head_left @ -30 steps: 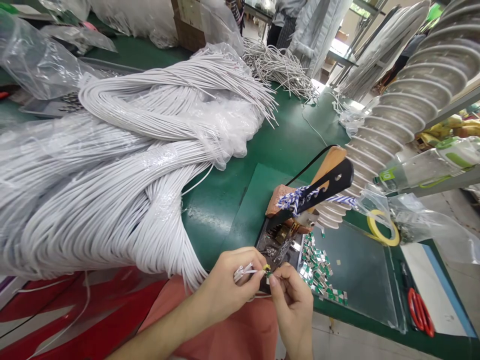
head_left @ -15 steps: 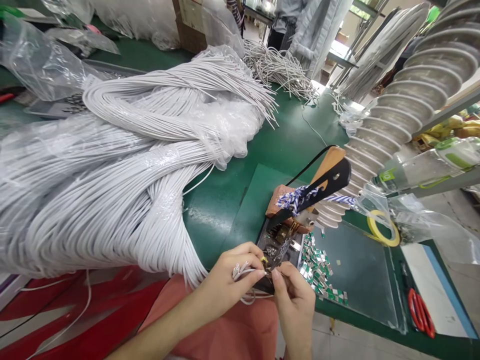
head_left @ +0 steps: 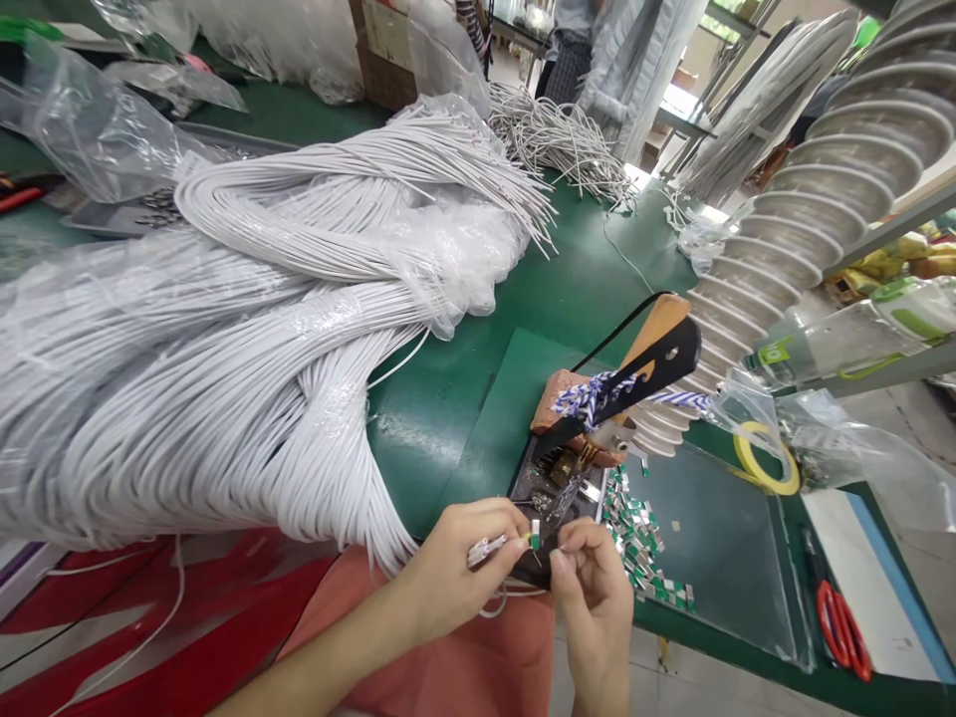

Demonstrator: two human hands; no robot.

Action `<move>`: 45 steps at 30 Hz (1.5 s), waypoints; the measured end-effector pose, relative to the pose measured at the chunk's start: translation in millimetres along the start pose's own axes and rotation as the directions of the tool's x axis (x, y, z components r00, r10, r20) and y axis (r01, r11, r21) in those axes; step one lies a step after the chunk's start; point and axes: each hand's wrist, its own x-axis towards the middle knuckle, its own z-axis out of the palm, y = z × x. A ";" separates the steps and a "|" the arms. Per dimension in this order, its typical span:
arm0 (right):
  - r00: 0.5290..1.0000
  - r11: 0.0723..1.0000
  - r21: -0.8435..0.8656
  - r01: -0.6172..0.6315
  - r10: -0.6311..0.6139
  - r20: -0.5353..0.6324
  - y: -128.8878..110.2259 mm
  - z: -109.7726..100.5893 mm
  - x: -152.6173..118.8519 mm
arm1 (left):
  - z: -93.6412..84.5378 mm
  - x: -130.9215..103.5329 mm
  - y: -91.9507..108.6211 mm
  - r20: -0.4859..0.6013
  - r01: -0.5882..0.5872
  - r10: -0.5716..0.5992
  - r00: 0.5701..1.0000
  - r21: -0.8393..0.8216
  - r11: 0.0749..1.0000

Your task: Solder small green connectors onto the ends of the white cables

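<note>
My left hand point(head_left: 467, 563) is closed on several white cables point(head_left: 485, 550), whose cut ends stick out between the fingers. At its fingertips a small green and silver connector board point(head_left: 535, 535) shows, beside a bit of yellow-green wire. My right hand point(head_left: 594, 588) is just right of the board, apart from it, thumb and forefinger pinched together; whatever they hold is too small to name. Behind both hands lies a dark tray point(head_left: 539, 570), with a soldering fixture point(head_left: 572, 468) and a red brick point(head_left: 557, 398) wrapped in blue-white cord.
Large bundles of white cable point(head_left: 246, 398) cover the left. Many loose connector boards point(head_left: 634, 538) lie right of the tray. A ribbed hose point(head_left: 792, 219) slants down from the upper right. Yellow tape point(head_left: 788, 478) and red-handled scissors point(head_left: 842, 627) lie at the right.
My right hand has moved slightly right, away from my left fingertips. The green and silver board now shows there. The cable ends in my left hand have turned a little.
</note>
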 end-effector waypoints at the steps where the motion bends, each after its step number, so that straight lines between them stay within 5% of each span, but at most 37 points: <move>1: 1.000 1.000 -0.006 0.012 -0.013 -0.005 -0.4 -0.5 -1.1 | -0.2 0.3 0.6 -0.009 0.002 -0.002 1.000 -0.003 1.000; 12: 0.983 0.987 -0.157 -0.037 0.008 -0.186 -3.4 13.5 -15.8 | 2.4 4.5 5.5 -0.036 0.075 -0.077 0.996 -0.064 0.995; 26: 0.985 0.982 -0.135 0.129 -0.143 -0.093 -0.3 10.3 -7.6 | 1.2 6.8 15.0 -0.076 -0.052 0.048 0.996 -0.048 0.997; 36: 0.999 0.999 -0.042 0.014 -0.016 -0.035 3.2 4.8 -20.2 | -4.9 -5.2 3.9 -0.077 0.015 -0.020 0.997 -0.058 0.998; 39: 0.999 0.989 -0.144 0.041 -0.041 0.007 6.0 -0.4 -28.1 | -5.7 -14.7 1.8 -0.020 0.022 -0.023 1.000 -0.067 0.998; 45: 0.967 0.920 -0.317 0.231 -0.181 0.177 -2.8 -16.1 -33.5 | -1.4 -30.1 6.3 0.258 0.038 0.001 0.966 -0.148 0.988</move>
